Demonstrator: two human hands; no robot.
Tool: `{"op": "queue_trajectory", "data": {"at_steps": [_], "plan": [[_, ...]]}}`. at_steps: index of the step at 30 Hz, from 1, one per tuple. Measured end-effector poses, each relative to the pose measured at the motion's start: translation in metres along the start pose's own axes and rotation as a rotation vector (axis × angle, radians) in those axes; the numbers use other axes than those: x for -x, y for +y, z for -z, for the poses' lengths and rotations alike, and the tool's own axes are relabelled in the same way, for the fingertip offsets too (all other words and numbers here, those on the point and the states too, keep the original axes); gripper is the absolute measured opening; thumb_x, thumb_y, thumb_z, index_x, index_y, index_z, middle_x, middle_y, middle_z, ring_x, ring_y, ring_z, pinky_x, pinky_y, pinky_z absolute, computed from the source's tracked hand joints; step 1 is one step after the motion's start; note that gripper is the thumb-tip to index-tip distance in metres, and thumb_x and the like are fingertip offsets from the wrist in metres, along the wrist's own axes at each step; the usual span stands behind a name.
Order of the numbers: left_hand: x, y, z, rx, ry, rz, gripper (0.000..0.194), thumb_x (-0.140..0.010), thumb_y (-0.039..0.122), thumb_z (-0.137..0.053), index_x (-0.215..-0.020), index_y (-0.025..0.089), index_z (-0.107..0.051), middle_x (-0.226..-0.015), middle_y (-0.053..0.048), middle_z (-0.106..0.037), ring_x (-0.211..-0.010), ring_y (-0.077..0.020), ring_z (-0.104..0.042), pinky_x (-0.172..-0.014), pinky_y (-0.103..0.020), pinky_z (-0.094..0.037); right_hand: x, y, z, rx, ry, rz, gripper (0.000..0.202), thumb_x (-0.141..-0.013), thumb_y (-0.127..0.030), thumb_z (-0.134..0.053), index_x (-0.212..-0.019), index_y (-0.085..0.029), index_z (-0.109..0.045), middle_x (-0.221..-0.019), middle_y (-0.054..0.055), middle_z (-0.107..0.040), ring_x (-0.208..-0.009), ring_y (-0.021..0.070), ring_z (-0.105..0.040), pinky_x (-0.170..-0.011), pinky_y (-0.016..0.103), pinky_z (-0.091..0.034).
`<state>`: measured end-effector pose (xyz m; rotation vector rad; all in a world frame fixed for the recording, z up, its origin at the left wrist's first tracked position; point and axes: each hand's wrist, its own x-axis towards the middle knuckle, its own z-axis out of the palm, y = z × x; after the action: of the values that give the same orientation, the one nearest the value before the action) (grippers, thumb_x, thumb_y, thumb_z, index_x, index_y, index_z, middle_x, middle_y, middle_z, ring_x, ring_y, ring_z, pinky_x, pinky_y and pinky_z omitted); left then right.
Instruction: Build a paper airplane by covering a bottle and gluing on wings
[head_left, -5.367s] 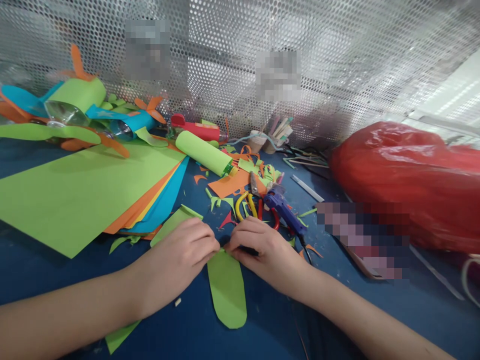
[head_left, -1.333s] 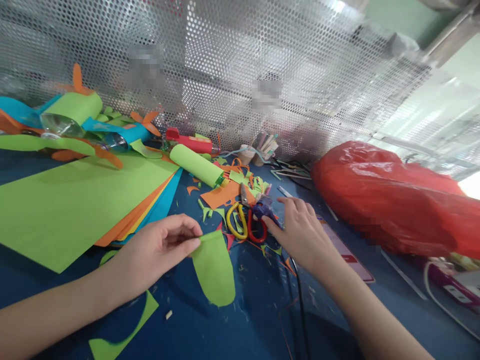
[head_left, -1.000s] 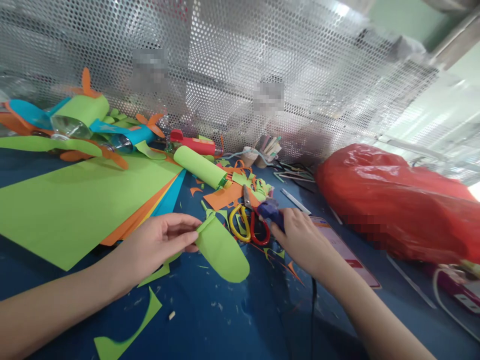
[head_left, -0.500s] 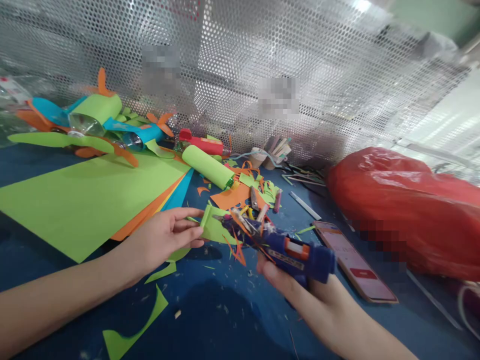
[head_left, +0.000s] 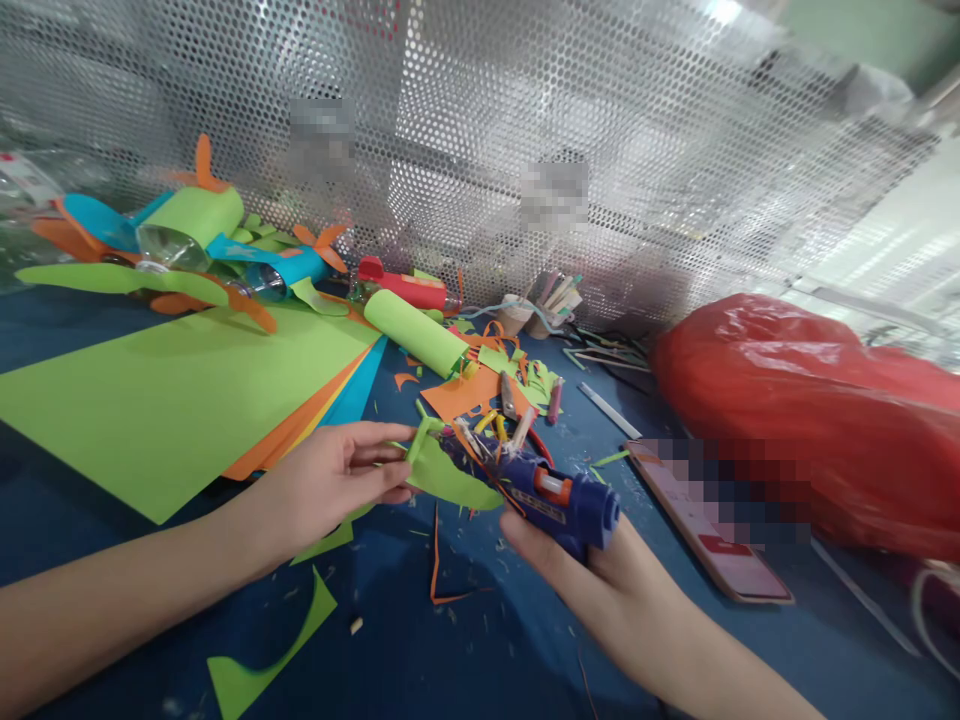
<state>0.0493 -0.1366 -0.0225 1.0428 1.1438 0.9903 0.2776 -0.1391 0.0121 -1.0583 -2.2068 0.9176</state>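
Observation:
My left hand (head_left: pixel 352 480) pinches the left edge of a small green paper piece (head_left: pixel 454 478), whose near edge is folded up into a narrow flap. My right hand (head_left: pixel 592 580) is wrapped round the handle of a blue hot glue gun (head_left: pixel 547 490). Its nozzle points left and meets the folded flap, close to my left fingertips; I cannot tell whether glue is coming out. Thin orange paper strips and whitish residue cling to the front of the gun. Scissors (head_left: pixel 508 395) lie just behind it, their handles partly hidden.
Large coloured sheets (head_left: pixel 187 400) lie at left, below bottle planes with paper propellers (head_left: pixel 202 230). A green-wrapped bottle (head_left: pixel 416 333) and orange scraps (head_left: pixel 461 393) lie mid-table. A phone (head_left: pixel 705 530) and a red plastic bag (head_left: pixel 817 420) are at right. Perforated metal (head_left: pixel 480 130) stands behind.
The glue gun has moved left, bringing its nozzle onto the paper's folded flap. The green paper has tilted and shifted slightly. An orange strip now hangs lower beneath the paper.

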Motion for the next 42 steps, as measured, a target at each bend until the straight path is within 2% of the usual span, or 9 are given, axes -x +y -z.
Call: {"op": "queue_trajectory", "data": {"at_steps": [5, 9, 16, 21, 27, 33, 37, 42], "plan": [[0.000, -0.001, 0.001, 0.004, 0.006, 0.015, 0.042, -0.072, 0.025, -0.076, -0.112, 0.019, -0.067, -0.092, -0.006, -0.076, -0.083, -0.0233, -0.072, -0.085, -0.039, -0.057, -0.001, -0.002, 0.000, 0.031, -0.017, 0.012, 0.027, -0.092, -0.032, -0.051, -0.118, -0.029, -0.058, -0.099, -0.001, -0.069, -0.087, 0.0155, -0.064, -0.079, 0.023, -0.054], [-0.001, -0.002, 0.000, 0.024, 0.047, 0.042, 0.043, -0.073, 0.023, -0.075, -0.114, 0.018, -0.065, -0.098, -0.005, -0.076, -0.085, -0.0218, -0.072, -0.086, -0.036, -0.058, 0.000, -0.005, -0.001, 0.086, -0.025, 0.007, 0.031, -0.091, -0.032, -0.053, -0.121, -0.025, -0.058, -0.108, 0.002, -0.068, -0.098, 0.0183, -0.063, -0.087, 0.024, -0.052], [-0.003, -0.005, 0.000, 0.076, 0.025, 0.032, 0.034, -0.083, 0.016, -0.065, -0.116, 0.015, -0.060, -0.100, -0.003, -0.076, -0.085, -0.0143, -0.072, -0.079, -0.022, -0.058, 0.004, -0.010, -0.002, 0.131, -0.060, -0.036, 0.018, -0.091, -0.034, -0.052, -0.099, -0.021, -0.061, -0.089, 0.001, -0.069, -0.084, 0.0176, -0.065, -0.077, 0.024, -0.054], [-0.003, -0.004, -0.001, 0.122, 0.029, 0.049, 0.029, -0.086, 0.013, -0.062, -0.115, 0.016, -0.061, -0.096, -0.001, -0.077, -0.081, -0.0113, -0.072, -0.078, -0.018, -0.058, 0.006, -0.013, -0.002, 0.183, -0.068, -0.054, 0.016, -0.090, -0.035, -0.050, -0.086, -0.022, -0.058, -0.077, -0.001, -0.066, -0.071, 0.0170, -0.064, -0.061, 0.023, -0.053], [-0.005, -0.004, -0.001, 0.131, 0.034, 0.045, 0.032, -0.083, 0.016, -0.065, -0.115, 0.016, -0.061, -0.098, -0.002, -0.077, -0.084, -0.0133, -0.072, -0.080, -0.022, -0.058, 0.006, -0.018, -0.003, 0.177, -0.091, -0.044, 0.017, -0.090, -0.033, -0.050, -0.081, -0.023, -0.060, -0.073, -0.002, -0.066, -0.063, 0.0150, -0.064, -0.056, 0.022, -0.052], [-0.002, -0.004, -0.002, 0.117, 0.025, 0.070, 0.041, -0.080, 0.021, -0.070, -0.119, 0.016, -0.060, -0.099, -0.004, -0.076, -0.090, -0.0179, -0.071, -0.087, -0.030, -0.056, 0.005, -0.014, -0.004, 0.180, -0.014, 0.006, 0.015, -0.088, -0.034, -0.054, -0.093, -0.022, -0.063, -0.082, 0.001, -0.070, -0.071, 0.0182, -0.066, -0.062, 0.025, -0.054], [0.000, -0.004, -0.002, 0.112, -0.025, 0.074, 0.038, -0.081, 0.019, -0.068, -0.118, 0.015, -0.061, -0.100, -0.004, -0.076, -0.091, -0.0178, -0.071, -0.088, -0.030, -0.056, 0.003, -0.011, -0.001, 0.173, -0.011, 0.011, 0.014, -0.089, -0.033, -0.054, -0.096, -0.023, -0.062, -0.080, -0.001, -0.070, -0.067, 0.0162, -0.064, -0.061, 0.024, -0.053], [-0.001, -0.006, -0.002, 0.086, -0.044, 0.086, 0.038, -0.081, 0.022, -0.068, -0.118, 0.017, -0.062, -0.101, -0.004, -0.076, -0.094, -0.0189, -0.070, -0.090, -0.032, -0.055, 0.003, -0.005, 0.000, 0.160, -0.008, -0.002, 0.016, -0.090, -0.034, -0.053, -0.099, -0.023, -0.060, -0.085, 0.000, -0.069, -0.074, 0.0168, -0.064, -0.065, 0.024, -0.054]]}}
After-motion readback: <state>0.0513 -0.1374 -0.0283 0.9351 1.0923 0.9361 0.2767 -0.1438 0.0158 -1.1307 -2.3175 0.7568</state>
